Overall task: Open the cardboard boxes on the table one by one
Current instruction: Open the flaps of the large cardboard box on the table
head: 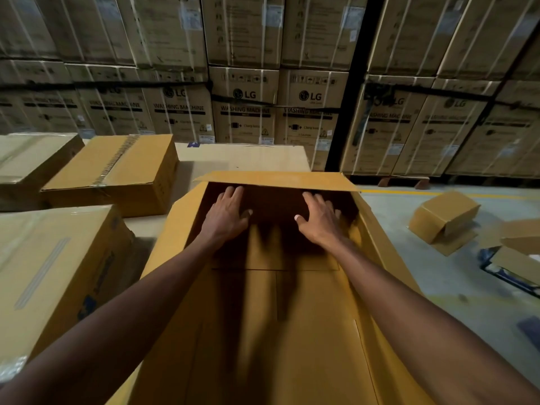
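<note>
Deep inside the open box (263, 302), both hands are laid flat with fingers spread, holding nothing. Left hand (226, 213) and right hand (318, 219) are kept apart, pressed near the far wall, under the far flap (277, 181). Beside the left hand, three taped boxes (114, 173) are seen on the bench (140, 223). Beyond the right hand, a small box (444, 219) is lying on the floor (409, 267).

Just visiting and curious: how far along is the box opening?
Done: an opened box lies on the floor. In hand: both the left hand and right hand reach flat into the open box. Left: at least three taped boxes, one near and two farther back.
</note>
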The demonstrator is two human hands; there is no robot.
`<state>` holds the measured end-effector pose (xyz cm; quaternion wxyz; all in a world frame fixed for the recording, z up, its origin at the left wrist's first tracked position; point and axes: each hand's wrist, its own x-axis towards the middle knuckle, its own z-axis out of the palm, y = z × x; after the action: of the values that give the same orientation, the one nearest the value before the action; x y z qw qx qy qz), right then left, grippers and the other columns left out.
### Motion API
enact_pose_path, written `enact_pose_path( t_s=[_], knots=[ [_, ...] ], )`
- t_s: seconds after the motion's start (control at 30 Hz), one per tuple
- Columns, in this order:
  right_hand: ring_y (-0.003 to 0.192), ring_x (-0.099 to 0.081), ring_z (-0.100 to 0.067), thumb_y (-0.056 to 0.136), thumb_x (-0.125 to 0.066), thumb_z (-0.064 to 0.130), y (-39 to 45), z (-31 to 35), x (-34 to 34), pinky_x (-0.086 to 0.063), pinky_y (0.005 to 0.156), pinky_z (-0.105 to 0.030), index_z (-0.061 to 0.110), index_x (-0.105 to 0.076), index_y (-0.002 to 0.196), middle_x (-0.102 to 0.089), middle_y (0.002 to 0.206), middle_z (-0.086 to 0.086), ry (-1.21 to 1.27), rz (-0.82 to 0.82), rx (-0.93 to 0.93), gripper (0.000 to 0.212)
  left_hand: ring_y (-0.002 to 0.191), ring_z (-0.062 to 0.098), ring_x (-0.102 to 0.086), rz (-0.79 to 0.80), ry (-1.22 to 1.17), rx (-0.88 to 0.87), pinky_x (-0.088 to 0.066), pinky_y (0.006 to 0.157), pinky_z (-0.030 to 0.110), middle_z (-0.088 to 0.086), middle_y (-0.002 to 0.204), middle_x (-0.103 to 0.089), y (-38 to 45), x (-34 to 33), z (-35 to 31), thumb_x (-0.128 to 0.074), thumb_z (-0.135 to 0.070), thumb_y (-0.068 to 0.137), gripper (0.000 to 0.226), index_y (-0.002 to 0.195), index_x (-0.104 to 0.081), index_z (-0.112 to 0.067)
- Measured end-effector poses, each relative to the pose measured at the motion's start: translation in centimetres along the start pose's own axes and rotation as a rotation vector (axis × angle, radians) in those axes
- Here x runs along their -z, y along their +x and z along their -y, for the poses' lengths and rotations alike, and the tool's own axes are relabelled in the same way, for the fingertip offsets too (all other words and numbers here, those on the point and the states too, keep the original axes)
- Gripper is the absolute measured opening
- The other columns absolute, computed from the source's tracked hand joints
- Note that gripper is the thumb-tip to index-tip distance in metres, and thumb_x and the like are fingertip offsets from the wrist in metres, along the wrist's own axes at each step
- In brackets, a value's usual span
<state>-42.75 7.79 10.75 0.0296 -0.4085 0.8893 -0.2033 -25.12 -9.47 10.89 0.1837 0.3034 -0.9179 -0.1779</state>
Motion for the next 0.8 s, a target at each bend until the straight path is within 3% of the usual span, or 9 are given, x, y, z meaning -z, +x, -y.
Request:
enact_pose_path(
  t_s=[0.13,0.33,0.53,0.67,0.8],
  knots=[
    [0.150,-0.027,-0.036,0.099,-0.064,0.030,3.4,0.2,1.2,-0.023,0.120,-0.058,0.026,-0.024,0.163,-0.029,0.167,-0.008,0.031,-0.069,0.035,0.076,0.142,0.029,-0.036,-0.048,0.002,-0.045,-0.042,0.113,0.047,0.008,0.159,-0.033,3.4,1.1,0.3,-0.062,-0.038,0.097,0.079,0.161,-0.020,-0.018],
    [0.156,-0.014,-0.034,0.099,-0.065,0.023,8.8,0.6,1.9,-0.016,0.123,-0.060,0.040,-0.008,0.165,-0.008,0.174,0.002,0.072,-0.038,0.056,0.088,0.156,0.036,-0.011,-0.007,0.031,-0.051,-0.023,0.120,0.063,0.005,0.171,-0.009,8.7,1.0,2.7,-0.063,-0.032,0.097,0.090,0.163,-0.001,-0.037],
    [0.158,0.005,-0.040,0.100,-0.064,0.020,13.3,-0.4,-0.2,-0.009,0.124,-0.061,0.043,-0.001,0.164,0.009,0.174,0.010,0.040,0.008,0.026,0.093,0.157,0.037,-0.002,0.107,0.117,-0.021,-0.015,0.121,0.066,0.001,0.172,-0.003,12.6,-1.0,4.9,-0.066,-0.035,0.096,0.093,0.163,-0.001,-0.038],
    [0.159,0.007,-0.034,0.100,-0.063,0.018,15.0,-1.5,-1.7,-0.009,0.124,-0.061,0.039,-0.003,0.165,0.012,0.173,0.009,0.013,0.099,0.012,0.091,0.156,0.038,0.003,0.112,0.135,-0.018,-0.004,0.120,0.069,0.001,0.172,0.000,14.2,-3.0,6.7,-0.062,-0.036,0.098,0.089,0.162,-0.001,-0.039],
    [0.159,0.008,-0.033,0.099,-0.065,0.021,16.2,-2.6,-3.1,-0.010,0.124,-0.062,0.035,-0.008,0.166,0.006,0.174,0.006,-0.087,0.135,0.019,0.089,0.156,0.040,0.002,0.127,0.165,-0.031,-0.002,0.120,0.070,0.002,0.172,-0.004,15.0,-4.4,8.1,-0.061,-0.039,0.098,0.087,0.162,-0.003,-0.039]
  ],
)
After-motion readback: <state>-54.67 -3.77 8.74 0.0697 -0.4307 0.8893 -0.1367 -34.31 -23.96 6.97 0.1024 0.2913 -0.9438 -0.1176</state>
